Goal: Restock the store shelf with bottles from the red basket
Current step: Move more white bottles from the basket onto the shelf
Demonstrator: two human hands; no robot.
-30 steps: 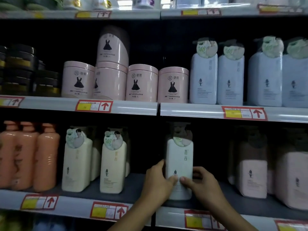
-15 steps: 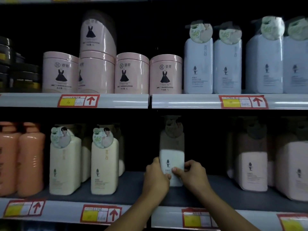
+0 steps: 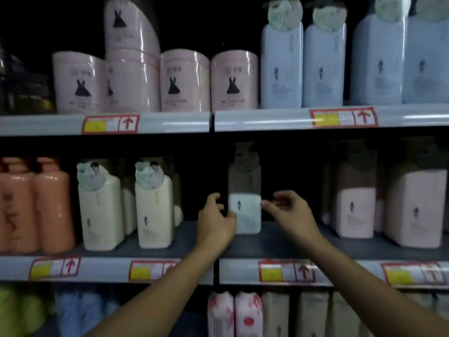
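The white bottle stands upright far back on the middle shelf, with open dark shelf floor on both sides between the cream bottles and the pink bottles. The left hand is curled loosely against the bottle's left edge. The right hand is open, its fingertips just beside the bottle's right edge; I cannot tell if they touch.
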